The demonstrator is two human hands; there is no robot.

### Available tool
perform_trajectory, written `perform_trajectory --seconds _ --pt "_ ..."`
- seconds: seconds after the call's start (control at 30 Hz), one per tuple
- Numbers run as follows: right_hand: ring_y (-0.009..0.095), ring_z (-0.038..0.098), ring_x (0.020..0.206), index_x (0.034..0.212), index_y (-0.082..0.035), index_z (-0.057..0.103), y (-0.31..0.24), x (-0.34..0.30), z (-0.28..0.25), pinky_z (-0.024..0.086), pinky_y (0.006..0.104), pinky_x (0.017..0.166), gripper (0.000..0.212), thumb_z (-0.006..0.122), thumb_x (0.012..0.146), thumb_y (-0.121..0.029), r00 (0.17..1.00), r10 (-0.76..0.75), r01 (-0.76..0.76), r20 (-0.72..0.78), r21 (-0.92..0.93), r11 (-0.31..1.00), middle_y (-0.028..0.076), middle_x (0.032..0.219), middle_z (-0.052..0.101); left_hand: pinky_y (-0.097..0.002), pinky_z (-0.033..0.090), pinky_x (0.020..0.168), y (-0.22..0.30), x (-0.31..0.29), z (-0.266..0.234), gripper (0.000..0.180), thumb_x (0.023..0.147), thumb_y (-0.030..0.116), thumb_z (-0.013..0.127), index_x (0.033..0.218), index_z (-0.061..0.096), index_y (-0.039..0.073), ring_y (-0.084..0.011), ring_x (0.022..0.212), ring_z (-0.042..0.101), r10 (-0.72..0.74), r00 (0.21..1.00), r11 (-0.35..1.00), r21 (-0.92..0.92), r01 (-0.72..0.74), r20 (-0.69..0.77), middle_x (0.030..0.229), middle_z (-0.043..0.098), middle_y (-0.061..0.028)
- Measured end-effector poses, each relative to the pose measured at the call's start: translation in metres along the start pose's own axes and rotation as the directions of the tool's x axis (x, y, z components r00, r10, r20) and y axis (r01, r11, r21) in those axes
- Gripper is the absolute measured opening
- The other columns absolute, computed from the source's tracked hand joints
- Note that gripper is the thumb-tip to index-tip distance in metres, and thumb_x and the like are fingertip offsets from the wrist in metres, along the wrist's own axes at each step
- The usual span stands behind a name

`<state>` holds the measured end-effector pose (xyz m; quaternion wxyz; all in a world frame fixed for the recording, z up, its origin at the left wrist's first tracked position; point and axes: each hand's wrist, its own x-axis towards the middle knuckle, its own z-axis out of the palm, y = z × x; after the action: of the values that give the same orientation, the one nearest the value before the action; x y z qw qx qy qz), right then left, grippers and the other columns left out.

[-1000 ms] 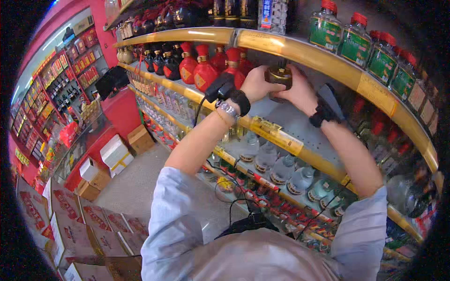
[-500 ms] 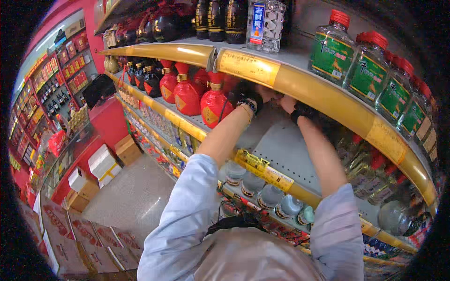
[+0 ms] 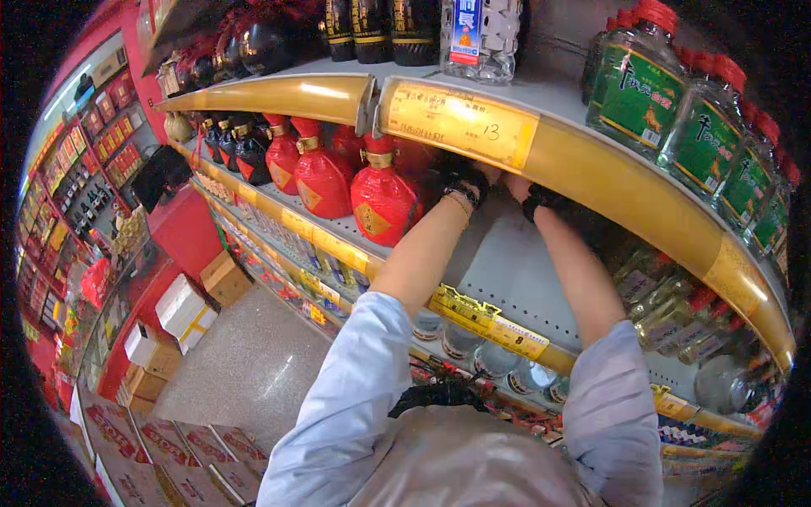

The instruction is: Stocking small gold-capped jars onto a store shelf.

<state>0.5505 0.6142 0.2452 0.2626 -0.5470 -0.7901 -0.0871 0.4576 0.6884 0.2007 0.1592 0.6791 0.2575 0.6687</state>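
Observation:
Both my arms reach deep into a shelf bay, beneath the gold front edge of the shelf above. My left hand (image 3: 483, 173), with dark bands round its wrist, is mostly hidden by that edge. Close beside it is my right hand (image 3: 517, 185), a black band at its wrist. The fingers of both are out of sight, so what they hold or touch cannot be seen. Left of my left wrist stands a red bottle (image 3: 385, 193) with a gold neck. Under my forearms lies the grey perforated shelf board (image 3: 507, 266).
Above, green-labelled bottles (image 3: 638, 89) with red caps and a clear faceted bottle (image 3: 480, 38) stand on the upper shelf. Clear bottles (image 3: 667, 296) are right of my right arm. Cartons (image 3: 190, 308) sit on the floor at left, beyond stacked boxes (image 3: 127, 431).
My view has shifted slightly, so the upper shelf and its bottles look larger and nearer. Both hands remain inside the bay, close together.

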Motion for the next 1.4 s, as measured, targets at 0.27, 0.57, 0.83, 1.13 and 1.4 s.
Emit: perform_trajectory --seconds 0.27,0.57,0.83,1.13,1.4 --pt "0.034 0.043 0.110 0.118 -0.003 0.043 0.008 -0.002 0.000 0.034 0.0401 0.093 0.068 0.073 0.061 -0.023 1.000 -0.001 0.001 0.002 -0.004 1.000 0.021 0.117 0.046 -0.0359 0.044 0.082 -0.005 -0.007 0.009 0.061 0.052 0.025 0.080 0.103 0.053 0.007 -0.0260 0.095 0.054 -0.008 0.994 0.997 -0.076 0.000 -0.108 0.101 0.057 -0.0116" --pt "0.034 0.042 0.111 0.119 -0.003 0.042 0.005 -0.001 0.004 0.034 0.0401 0.093 0.068 0.073 0.061 -0.023 1.000 -0.013 0.013 0.010 0.000 1.000 0.021 0.117 0.046 -0.0367 0.043 0.083 -0.023 -0.010 0.007 0.055 0.057 0.023 0.077 0.104 0.053 0.008 -0.0259 0.097 0.053 -0.140 0.979 0.973 -0.204 0.108 -0.146 0.104 0.057 -0.0107" --pt "0.034 0.041 0.112 0.119 -0.003 0.041 0.009 -0.002 0.005 0.033 0.0401 0.094 0.069 0.073 0.061 -0.023 1.000 0.013 -0.013 0.020 -0.017 1.000 0.021 0.118 0.045 -0.0381 0.043 0.083 -0.021 -0.014 0.003 0.047 0.070 0.030 0.066 0.108 0.051 0.008 -0.0280 0.097 0.053 0.034 0.999 0.985 0.167 -0.032 -0.008 0.110 0.054 -0.0115" --pt "0.034 0.041 0.112 0.120 -0.002 0.041 0.010 0.003 0.006 0.033 0.0401 0.094 0.069 0.072 0.061 -0.022 1.000 0.011 -0.010 0.025 -0.024 1.000 0.021 0.119 0.044 -0.0384 0.042 0.084 -0.024 -0.012 0.006 0.045 0.073 0.032 0.062 0.109 0.051 0.008 -0.0287 0.098 0.052 0.066 0.997 0.977 0.202 -0.060 -0.026 0.111 0.054 -0.0117" --pt "0.034 0.040 0.113 0.120 -0.002 0.040 0.015 -0.006 0.002 0.032 0.0402 0.095 0.070 0.072 0.061 -0.022 0.999 0.008 -0.008 0.032 -0.016 1.000 0.022 0.119 0.044 -0.0388 0.042 0.084 -0.027 -0.010 0.014 0.043 0.076 0.033 0.058 0.110 0.051 0.008 -0.0293 0.099 0.052 0.093 0.994 0.967 0.242 -0.077 -0.054 0.112 0.053 -0.0119"
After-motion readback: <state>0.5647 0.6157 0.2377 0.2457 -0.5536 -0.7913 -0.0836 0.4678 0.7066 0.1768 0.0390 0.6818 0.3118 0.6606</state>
